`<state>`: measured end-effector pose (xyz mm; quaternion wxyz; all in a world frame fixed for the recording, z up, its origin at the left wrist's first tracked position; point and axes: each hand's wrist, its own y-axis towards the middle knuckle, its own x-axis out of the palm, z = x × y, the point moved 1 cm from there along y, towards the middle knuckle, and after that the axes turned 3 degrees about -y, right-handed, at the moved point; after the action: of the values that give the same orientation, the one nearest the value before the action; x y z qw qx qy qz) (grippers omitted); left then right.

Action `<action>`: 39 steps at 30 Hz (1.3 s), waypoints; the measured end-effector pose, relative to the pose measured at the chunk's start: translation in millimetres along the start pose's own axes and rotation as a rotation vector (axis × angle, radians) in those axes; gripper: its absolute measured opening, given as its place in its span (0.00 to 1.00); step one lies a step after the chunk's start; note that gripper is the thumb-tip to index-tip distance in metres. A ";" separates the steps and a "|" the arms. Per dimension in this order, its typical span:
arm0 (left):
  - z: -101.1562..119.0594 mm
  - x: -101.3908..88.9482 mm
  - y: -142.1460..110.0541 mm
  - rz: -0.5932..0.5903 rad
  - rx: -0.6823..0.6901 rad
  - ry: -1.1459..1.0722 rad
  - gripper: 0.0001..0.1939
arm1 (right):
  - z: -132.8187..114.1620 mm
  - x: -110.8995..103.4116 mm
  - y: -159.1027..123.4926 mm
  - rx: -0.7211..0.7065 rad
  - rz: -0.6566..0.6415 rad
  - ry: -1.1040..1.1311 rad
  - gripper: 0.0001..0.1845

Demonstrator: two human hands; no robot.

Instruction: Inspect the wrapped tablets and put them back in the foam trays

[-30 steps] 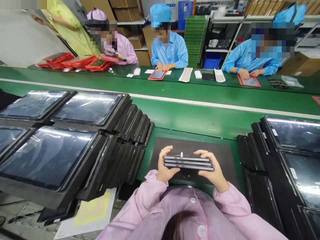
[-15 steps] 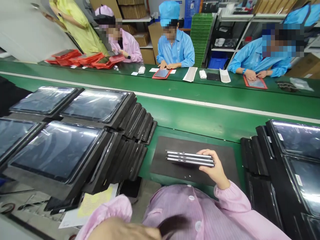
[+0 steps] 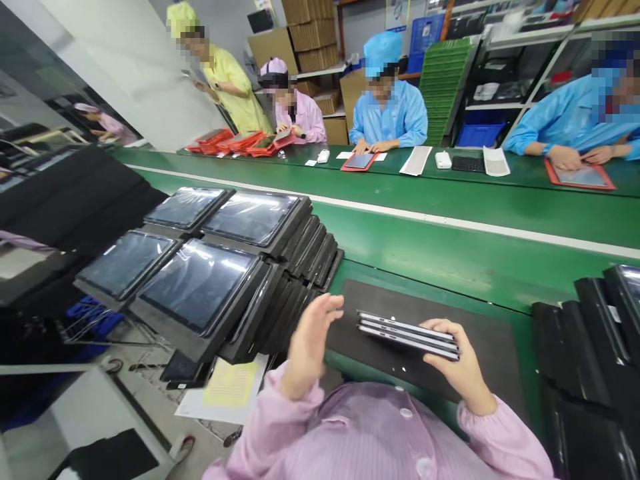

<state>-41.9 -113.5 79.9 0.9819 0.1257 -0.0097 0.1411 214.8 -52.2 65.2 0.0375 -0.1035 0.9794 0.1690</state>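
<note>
Tablets (image 3: pixel 407 335), three stacked, in right hand (image 3: pixel 461 363)

1 dark mat (image 3: pixel 493 360) on green bench (image 3: pixel 415 240)

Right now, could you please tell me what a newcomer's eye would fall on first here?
Probably the large glossy screens, on stacked black trays to the person's left. Next, the three slim devices that the right hand grips over the dark mat; the left hand hovers open, apart from them.

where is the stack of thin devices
In the head view, the stack of thin devices is right of centre, its right end in the right hand, over the black mat.
</note>
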 end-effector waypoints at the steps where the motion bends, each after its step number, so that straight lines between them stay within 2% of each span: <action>1: -4.5 4.8 3.4 -0.037 -0.043 0.001 0.47 | -0.6 0.1 -1.0 -0.018 -0.006 -0.002 0.19; 3: -14.5 17.8 8.1 -0.128 -0.157 0.008 0.57 | -2.4 0.5 -3.1 -0.038 -0.023 -0.014 0.19; 4: -18.9 24.7 9.3 -0.171 -0.206 0.010 0.57 | -3.5 0.6 -4.1 -0.040 -0.033 -0.019 0.19; 6: -24.8 36.0 10.1 -0.240 -0.244 0.004 0.47 | -6.0 0.7 -5.9 -0.039 -0.043 -0.024 0.20; 9: -27.1 42.6 8.8 -0.298 -0.207 -0.052 0.30 | -10.4 0.5 -7.8 -0.045 -0.042 -0.013 0.20; 11: -27.5 41.4 6.7 -0.317 -0.189 -0.110 0.26 | -13.4 0.7 -8.7 -0.037 -0.048 -0.007 0.20; 22: -27.2 39.1 2.4 -0.321 -0.170 -0.148 0.26 | -18.3 2.2 -11.3 0.000 -0.049 0.022 0.20; 29: -25.5 40.1 7.1 -0.308 -0.228 -0.129 0.28 | -16.4 2.4 -6.8 0.055 -0.029 -0.014 0.23; 34: -21.5 40.7 13.6 -0.290 -0.143 -0.091 0.25 | -16.1 2.9 -2.5 0.087 -0.023 0.002 0.24; 39: -20.8 37.6 15.6 -0.270 -0.122 -0.065 0.23 | -15.3 5.4 -0.1 0.019 -0.057 0.034 0.23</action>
<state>-10.5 -83.4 65.7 0.9970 0.0704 -0.0332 0.0029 208.9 -58.5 78.9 0.0267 -0.1336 0.9782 0.1567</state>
